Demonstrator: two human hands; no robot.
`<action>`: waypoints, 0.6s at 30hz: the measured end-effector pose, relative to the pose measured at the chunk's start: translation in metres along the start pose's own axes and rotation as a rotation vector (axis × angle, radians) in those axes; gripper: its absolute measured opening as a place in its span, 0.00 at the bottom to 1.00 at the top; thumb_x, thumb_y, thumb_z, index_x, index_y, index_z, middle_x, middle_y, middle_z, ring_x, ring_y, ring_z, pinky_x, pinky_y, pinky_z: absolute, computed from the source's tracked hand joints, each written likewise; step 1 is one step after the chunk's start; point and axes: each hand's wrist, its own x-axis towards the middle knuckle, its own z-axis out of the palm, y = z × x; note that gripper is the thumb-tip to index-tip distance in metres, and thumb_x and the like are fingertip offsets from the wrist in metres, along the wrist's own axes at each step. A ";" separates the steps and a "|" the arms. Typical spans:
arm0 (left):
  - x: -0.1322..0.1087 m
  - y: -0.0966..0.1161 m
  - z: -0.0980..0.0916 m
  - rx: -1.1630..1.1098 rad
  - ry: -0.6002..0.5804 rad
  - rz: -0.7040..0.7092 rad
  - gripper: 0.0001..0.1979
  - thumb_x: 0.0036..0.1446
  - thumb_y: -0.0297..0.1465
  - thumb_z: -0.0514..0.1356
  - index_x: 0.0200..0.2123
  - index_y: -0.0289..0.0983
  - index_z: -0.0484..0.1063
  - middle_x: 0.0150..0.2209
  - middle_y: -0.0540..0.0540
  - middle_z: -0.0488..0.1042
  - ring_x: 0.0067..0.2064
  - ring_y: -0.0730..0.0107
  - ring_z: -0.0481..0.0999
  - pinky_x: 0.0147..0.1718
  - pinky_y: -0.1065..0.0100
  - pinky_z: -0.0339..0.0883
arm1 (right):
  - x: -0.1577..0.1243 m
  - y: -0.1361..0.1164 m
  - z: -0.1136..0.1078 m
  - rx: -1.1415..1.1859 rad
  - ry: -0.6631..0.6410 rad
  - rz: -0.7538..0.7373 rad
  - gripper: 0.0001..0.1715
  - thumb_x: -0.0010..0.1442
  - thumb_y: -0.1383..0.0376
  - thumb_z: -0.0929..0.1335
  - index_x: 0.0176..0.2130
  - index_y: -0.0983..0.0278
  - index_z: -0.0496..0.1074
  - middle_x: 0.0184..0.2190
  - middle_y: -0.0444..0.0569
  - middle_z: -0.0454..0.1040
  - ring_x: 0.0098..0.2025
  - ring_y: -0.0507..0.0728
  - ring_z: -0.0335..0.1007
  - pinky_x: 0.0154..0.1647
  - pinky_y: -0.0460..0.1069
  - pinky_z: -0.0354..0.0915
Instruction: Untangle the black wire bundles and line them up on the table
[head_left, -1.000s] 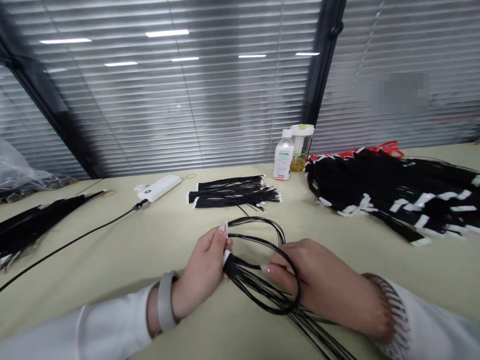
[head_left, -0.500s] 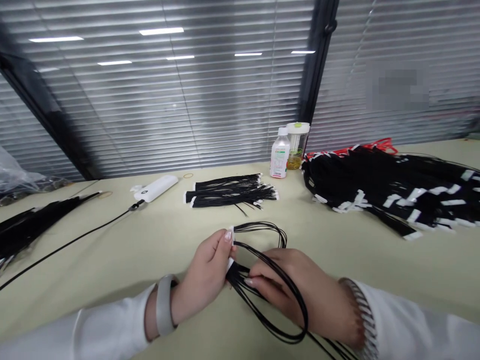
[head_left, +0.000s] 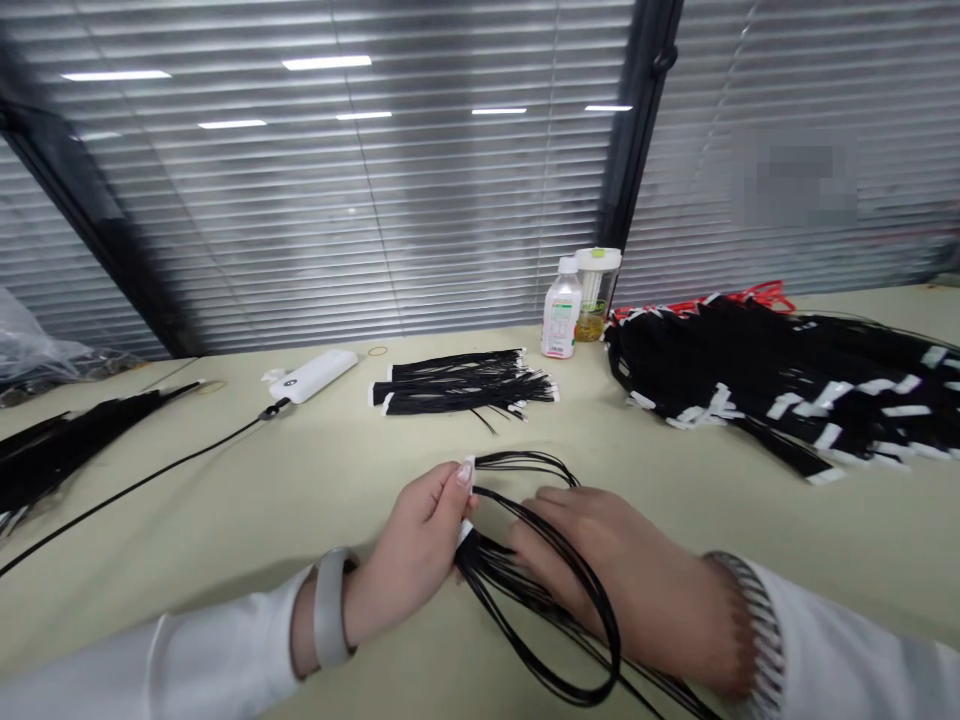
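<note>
My left hand is closed on the white connectors of a black wire harness, thumb on top, just above the table. From these connectors the thin black wires fan out to the right and bend into large loops. My right hand is curled among the wires, behind the front loop. Its fingertips are hidden, so what it pinches does not show. Farther back lie several finished-looking bundles of black wires with white connectors at their ends.
A large heap of black wire harnesses lies at right. A bottle and a tea tumbler stand by the blinds. At left are a white power bank with a black cable and more black wires.
My right hand has slid a little to the right along the wires, and its fingertips have gone out of sight. My left hand keeps its hold on the connectors, shifted slightly right.
</note>
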 end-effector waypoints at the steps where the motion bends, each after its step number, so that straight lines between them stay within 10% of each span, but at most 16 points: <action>1: 0.000 0.001 0.000 -0.020 0.001 -0.017 0.21 0.60 0.46 0.46 0.22 0.37 0.58 0.16 0.57 0.56 0.16 0.79 0.56 0.14 0.75 0.53 | 0.000 0.003 -0.003 -0.036 0.029 0.013 0.10 0.61 0.70 0.61 0.28 0.64 0.65 0.26 0.45 0.69 0.27 0.52 0.64 0.28 0.47 0.57; 9: 0.006 0.004 0.000 -0.079 0.065 -0.100 0.21 0.59 0.46 0.47 0.22 0.37 0.59 0.15 0.58 0.57 0.13 0.81 0.57 0.11 0.77 0.53 | -0.007 0.037 -0.027 -0.397 0.245 0.166 0.08 0.58 0.72 0.64 0.28 0.64 0.70 0.17 0.45 0.69 0.19 0.54 0.64 0.20 0.48 0.54; 15: 0.004 0.000 -0.001 -0.061 0.012 -0.080 0.22 0.59 0.47 0.48 0.23 0.36 0.61 0.15 0.57 0.58 0.13 0.81 0.58 0.11 0.77 0.53 | -0.003 0.043 -0.034 0.364 0.757 0.280 0.10 0.59 0.68 0.65 0.42 0.63 0.73 0.50 0.51 0.71 0.48 0.57 0.69 0.46 0.50 0.66; 18: 0.003 -0.001 -0.001 -0.067 -0.008 -0.070 0.22 0.58 0.48 0.47 0.23 0.37 0.60 0.15 0.57 0.57 0.13 0.80 0.58 0.11 0.77 0.53 | -0.004 0.038 -0.034 0.763 0.815 0.340 0.12 0.62 0.65 0.63 0.46 0.58 0.71 0.41 0.46 0.74 0.35 0.52 0.73 0.37 0.48 0.70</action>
